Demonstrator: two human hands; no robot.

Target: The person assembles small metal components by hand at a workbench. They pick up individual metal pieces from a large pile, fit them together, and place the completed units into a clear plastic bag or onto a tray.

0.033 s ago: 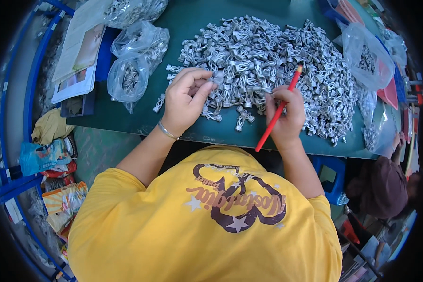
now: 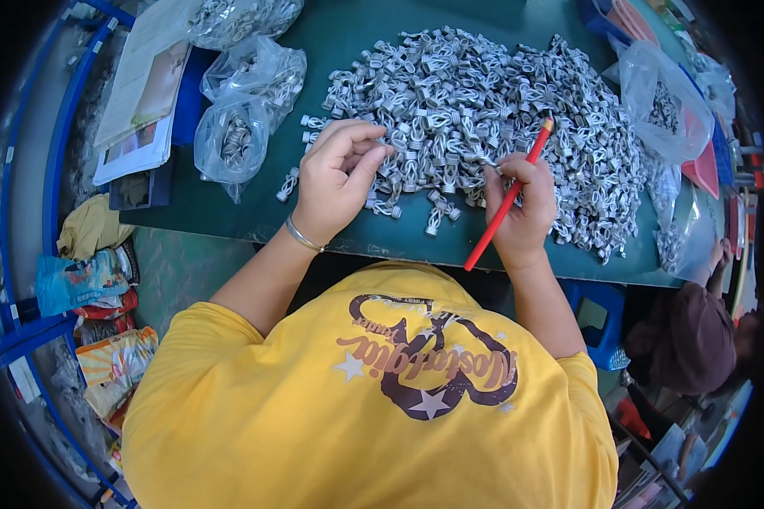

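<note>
A big heap of small silvery coiled metal pieces (image 2: pixel 484 93) covers the middle of the dark green table (image 2: pixel 229 212). My left hand (image 2: pixel 335 182) rests at the heap's near-left edge, fingers curled in and thumb pressed against them; whether it pinches a piece is hidden. A metal bangle circles that wrist. My right hand (image 2: pixel 525 208) is closed around a long red stick (image 2: pixel 509 199), which slants up and to the right with its tip among the pieces. A few loose pieces (image 2: pixel 433 222) lie between my hands near the table's front edge.
Clear plastic bags of the same pieces lie at the left (image 2: pixel 233 140) and at the right (image 2: pixel 662 102). Papers (image 2: pixel 140 110) sit at the far left. Colourful packets (image 2: pixel 85 280) lie on the floor. A blue stool (image 2: pixel 598 322) and another person (image 2: pixel 692 339) are at the right.
</note>
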